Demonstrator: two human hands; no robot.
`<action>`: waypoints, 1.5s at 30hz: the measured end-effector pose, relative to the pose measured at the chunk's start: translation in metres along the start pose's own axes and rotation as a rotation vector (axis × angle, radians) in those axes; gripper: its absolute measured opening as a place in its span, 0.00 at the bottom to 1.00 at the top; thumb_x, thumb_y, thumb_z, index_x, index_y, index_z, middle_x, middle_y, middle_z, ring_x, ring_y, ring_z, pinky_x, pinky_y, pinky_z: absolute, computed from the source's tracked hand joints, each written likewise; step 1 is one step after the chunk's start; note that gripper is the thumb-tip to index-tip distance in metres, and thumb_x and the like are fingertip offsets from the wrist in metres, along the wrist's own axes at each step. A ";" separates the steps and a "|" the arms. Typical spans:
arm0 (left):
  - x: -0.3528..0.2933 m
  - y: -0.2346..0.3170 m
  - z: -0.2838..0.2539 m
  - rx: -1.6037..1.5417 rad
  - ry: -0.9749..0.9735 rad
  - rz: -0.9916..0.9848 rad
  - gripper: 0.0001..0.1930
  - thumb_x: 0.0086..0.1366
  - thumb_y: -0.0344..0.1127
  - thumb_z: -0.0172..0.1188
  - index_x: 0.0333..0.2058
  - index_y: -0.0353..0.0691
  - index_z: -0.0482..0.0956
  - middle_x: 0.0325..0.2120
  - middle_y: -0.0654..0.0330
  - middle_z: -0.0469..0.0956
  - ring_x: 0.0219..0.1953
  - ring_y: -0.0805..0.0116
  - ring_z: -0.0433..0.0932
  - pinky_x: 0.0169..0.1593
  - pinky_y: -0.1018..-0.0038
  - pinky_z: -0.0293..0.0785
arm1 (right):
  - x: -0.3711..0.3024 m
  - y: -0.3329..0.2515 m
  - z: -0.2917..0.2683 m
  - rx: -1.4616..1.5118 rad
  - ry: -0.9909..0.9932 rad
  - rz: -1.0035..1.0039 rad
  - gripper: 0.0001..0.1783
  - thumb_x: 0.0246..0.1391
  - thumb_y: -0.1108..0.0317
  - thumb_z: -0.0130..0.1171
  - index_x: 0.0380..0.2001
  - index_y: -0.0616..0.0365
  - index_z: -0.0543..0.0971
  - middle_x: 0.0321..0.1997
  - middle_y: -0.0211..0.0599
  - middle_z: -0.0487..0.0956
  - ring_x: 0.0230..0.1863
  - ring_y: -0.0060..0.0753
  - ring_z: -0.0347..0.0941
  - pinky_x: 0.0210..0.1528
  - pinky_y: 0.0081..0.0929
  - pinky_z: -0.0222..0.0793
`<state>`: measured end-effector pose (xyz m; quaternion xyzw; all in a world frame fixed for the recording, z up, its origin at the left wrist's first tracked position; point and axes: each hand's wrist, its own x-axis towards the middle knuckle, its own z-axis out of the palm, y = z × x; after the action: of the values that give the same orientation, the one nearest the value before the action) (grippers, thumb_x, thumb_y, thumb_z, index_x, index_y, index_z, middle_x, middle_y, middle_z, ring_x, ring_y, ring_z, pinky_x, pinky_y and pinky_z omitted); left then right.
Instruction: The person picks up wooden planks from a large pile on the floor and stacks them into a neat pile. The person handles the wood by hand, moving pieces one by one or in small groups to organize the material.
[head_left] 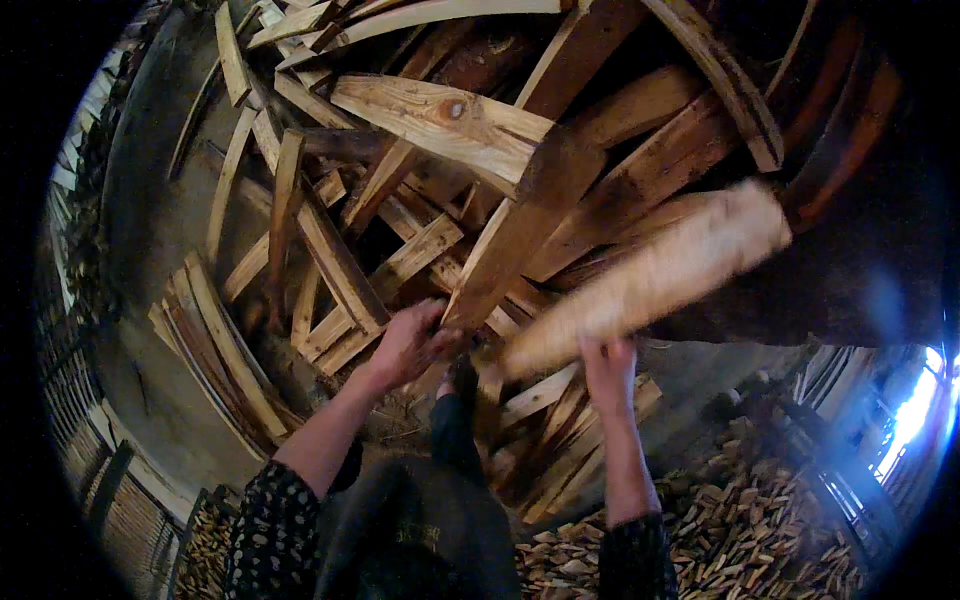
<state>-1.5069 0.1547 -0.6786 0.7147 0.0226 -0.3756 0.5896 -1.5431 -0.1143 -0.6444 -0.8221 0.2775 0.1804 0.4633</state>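
My right hand grips the lower edge of a pale split piece of wood. This wood is smeared by motion and slants up to the right, its narrow end low near the middle. My left hand is beside the lower end of a long brown wooden slab, thumb and fingers apart; whether it touches the slab is unclear. Behind the hands lies a jumbled pile of split wood, topped by a light board with a knot.
Several long strips lean together at the left on a grey floor. More split pieces lie close in front of me. A heap of small chopped wood fills the lower right, and a dark brown surface stands at the right.
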 end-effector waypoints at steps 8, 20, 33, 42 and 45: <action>-0.104 -0.021 0.000 0.210 0.022 -0.122 0.13 0.49 0.30 0.57 0.35 0.36 0.72 0.27 0.50 0.68 0.32 0.53 0.67 0.37 0.67 0.64 | -0.220 0.211 -0.079 -0.255 -0.231 0.503 0.19 0.47 0.69 0.54 0.43 0.61 0.68 0.29 0.35 0.74 0.28 0.25 0.69 0.29 0.28 0.67; -0.106 -0.040 0.015 -0.062 0.203 -0.244 0.15 0.46 0.27 0.57 0.36 0.36 0.73 0.30 0.53 0.69 0.36 0.57 0.69 0.40 0.68 0.65 | 0.111 0.035 -0.040 0.234 0.145 0.005 0.28 0.44 0.69 0.58 0.49 0.63 0.63 0.48 0.38 0.68 0.48 0.30 0.63 0.51 0.27 0.57; -0.145 -0.015 -0.010 0.092 0.289 -0.151 0.12 0.48 0.22 0.53 0.35 0.32 0.71 0.31 0.53 0.72 0.36 0.61 0.71 0.40 0.72 0.66 | -0.143 0.036 -0.113 0.034 -0.148 0.145 0.26 0.44 0.73 0.56 0.48 0.64 0.62 0.43 0.39 0.69 0.43 0.32 0.67 0.46 0.29 0.61; -0.167 -0.035 -0.002 -0.118 0.324 -0.341 0.14 0.51 0.23 0.52 0.39 0.34 0.70 0.36 0.58 0.73 0.39 0.69 0.70 0.44 0.74 0.65 | -0.156 0.152 -0.081 -0.544 -0.183 0.142 0.35 0.48 0.57 0.55 0.57 0.54 0.55 0.40 0.38 0.72 0.32 0.28 0.69 0.30 0.27 0.66; -0.164 -0.040 0.005 -0.127 0.348 -0.373 0.14 0.52 0.23 0.52 0.40 0.34 0.69 0.35 0.61 0.73 0.39 0.71 0.69 0.45 0.75 0.64 | -0.014 0.091 -0.022 -0.045 0.024 0.078 0.38 0.46 0.58 0.57 0.57 0.61 0.53 0.58 0.45 0.57 0.57 0.36 0.55 0.56 0.29 0.52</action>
<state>-1.6461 0.2300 -0.6194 0.7137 0.2785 -0.3470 0.5410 -1.6105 -0.1673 -0.6857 -0.8229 0.3110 0.1947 0.4338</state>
